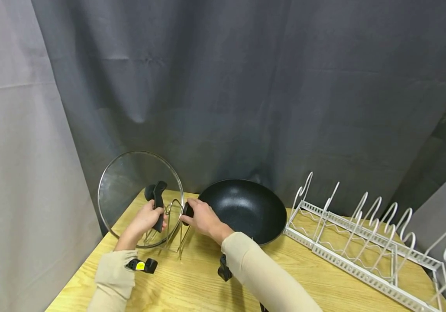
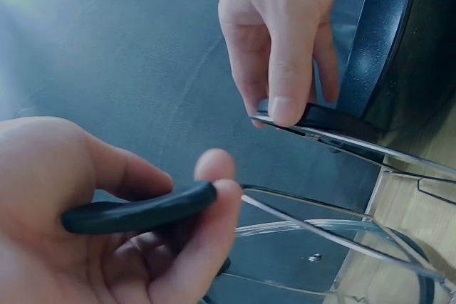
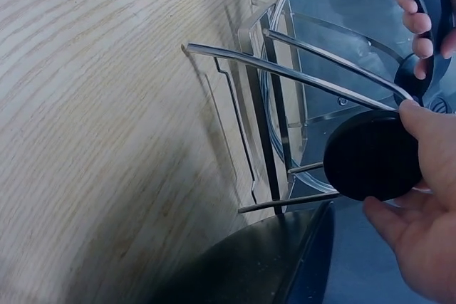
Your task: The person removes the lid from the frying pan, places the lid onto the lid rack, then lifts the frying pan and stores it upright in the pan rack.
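Note:
A clear glass pan lid (image 1: pixel 123 184) with a metal rim stands on edge at the left of the table, in a small wire stand (image 3: pixel 249 60). My left hand (image 1: pixel 147 218) has its fingers curled round the lid's curved black handle (image 2: pixel 135 210). Facing it, my right hand (image 1: pixel 207 219) pinches a round black disc (image 3: pixel 372 154) by its edge, at the top of the stand's wire loop. Thumb and fingertips lie on opposite sides of that disc in the right wrist view. The wires partly overlap the lid.
A black wok (image 1: pixel 242 208) sits just right of the wire stand, partly behind my right forearm. Farther right, a long white rack (image 1: pixel 347 263) with several upright wire dividers stands on the wooden table (image 1: pixel 192 277). Grey curtains (image 1: pixel 246 95) hang close behind.

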{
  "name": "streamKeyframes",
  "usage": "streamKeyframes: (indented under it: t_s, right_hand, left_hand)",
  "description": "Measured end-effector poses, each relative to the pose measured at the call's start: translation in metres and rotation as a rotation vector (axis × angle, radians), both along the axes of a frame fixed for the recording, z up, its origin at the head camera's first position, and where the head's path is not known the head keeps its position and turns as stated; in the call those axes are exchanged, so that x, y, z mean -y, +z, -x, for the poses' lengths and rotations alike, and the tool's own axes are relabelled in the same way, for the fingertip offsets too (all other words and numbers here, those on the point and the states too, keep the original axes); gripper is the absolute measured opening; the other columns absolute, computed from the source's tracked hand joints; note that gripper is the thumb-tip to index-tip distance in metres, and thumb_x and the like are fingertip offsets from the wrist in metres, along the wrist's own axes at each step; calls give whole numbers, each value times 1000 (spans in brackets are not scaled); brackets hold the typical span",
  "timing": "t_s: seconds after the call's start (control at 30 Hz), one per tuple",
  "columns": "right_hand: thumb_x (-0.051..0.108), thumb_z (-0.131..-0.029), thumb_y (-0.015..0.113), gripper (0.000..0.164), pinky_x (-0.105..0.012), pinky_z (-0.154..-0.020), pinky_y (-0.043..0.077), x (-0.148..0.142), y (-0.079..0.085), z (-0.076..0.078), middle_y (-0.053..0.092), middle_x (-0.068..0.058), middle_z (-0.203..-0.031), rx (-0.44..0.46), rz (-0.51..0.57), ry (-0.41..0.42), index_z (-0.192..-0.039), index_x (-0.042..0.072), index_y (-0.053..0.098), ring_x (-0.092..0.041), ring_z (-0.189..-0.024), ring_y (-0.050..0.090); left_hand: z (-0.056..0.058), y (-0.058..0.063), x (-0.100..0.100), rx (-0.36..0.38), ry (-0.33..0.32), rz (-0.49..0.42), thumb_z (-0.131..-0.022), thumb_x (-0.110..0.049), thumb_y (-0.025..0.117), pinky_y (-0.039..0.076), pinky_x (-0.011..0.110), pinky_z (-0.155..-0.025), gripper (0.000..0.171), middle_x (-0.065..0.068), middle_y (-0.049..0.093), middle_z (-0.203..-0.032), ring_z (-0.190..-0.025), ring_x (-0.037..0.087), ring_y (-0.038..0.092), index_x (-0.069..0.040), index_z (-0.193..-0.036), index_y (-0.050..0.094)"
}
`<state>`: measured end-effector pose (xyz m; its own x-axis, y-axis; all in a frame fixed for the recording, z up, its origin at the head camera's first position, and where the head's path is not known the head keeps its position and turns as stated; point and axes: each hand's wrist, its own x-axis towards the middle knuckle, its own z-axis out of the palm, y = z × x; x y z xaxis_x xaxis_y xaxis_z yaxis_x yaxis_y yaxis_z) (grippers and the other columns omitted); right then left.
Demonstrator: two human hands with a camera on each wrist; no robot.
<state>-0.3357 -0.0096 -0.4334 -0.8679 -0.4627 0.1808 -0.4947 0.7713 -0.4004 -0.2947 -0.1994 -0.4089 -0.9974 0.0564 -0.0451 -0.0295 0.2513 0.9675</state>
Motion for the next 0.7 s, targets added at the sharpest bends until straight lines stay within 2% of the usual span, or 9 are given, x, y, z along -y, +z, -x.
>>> streamKeyframes:
  t_s: [0.13, 0.23, 0.37, 0.43, 0.6, 0.7]
  right_hand:
    - [45, -92, 57, 65, -39, -103, 38, -2, 3, -1, 43, -10, -143, -5, -31, 2, -142, 7, 40, -26, -129, 42]
    - [44, -94, 56, 62, -39, -102, 39, -4, 8, -3, 45, -11, -141, -7, -72, 13, -142, 8, 41, -26, -127, 44]
    - [40, -96, 54, 57, -39, -101, 40, -10, 18, -7, 47, -12, -138, 2, -109, 37, -142, 9, 42, -27, -125, 47]
    - [39, -96, 53, 55, -40, -102, 39, -15, 23, -8, 48, -12, -137, 11, -120, 42, -141, 9, 43, -27, -124, 47]
    - [37, -96, 53, 52, -41, -101, 39, -27, 38, -12, 50, -13, -134, 21, -144, 43, -137, 5, 48, -28, -123, 48]
    - [36, -97, 53, 48, -41, -100, 40, -36, 45, -16, 52, -13, -131, 22, -154, 41, -133, 5, 51, -28, -121, 49]
  left_hand:
    - [-2, 5, 2, -5, 1, 68, -99, -7, 32, 56, 38, -58, 35, 22, 56, -87, -62, 23, 64, 14, -127, 29]
    - [-6, 10, 3, -47, 29, 244, -100, -11, 35, 53, 36, -59, 32, 24, 58, -91, -67, 24, 62, 12, -121, 39]
    - [-13, 19, 5, -134, 105, 544, -99, -18, 39, 45, 33, -54, 30, 21, 60, -91, -65, 22, 56, 7, -109, 50]
    - [-15, 26, 5, -166, 139, 621, -99, -21, 40, 43, 33, -52, 30, 19, 61, -87, -63, 23, 55, 5, -105, 53]
    - [-21, 42, 3, -200, 234, 735, -99, -30, 40, 43, 38, -51, 31, 13, 61, -81, -64, 27, 57, -4, -101, 57]
    - [-22, 48, -1, -231, 271, 771, -100, -31, 38, 44, 41, -53, 31, 13, 60, -83, -68, 30, 58, -6, -99, 57]
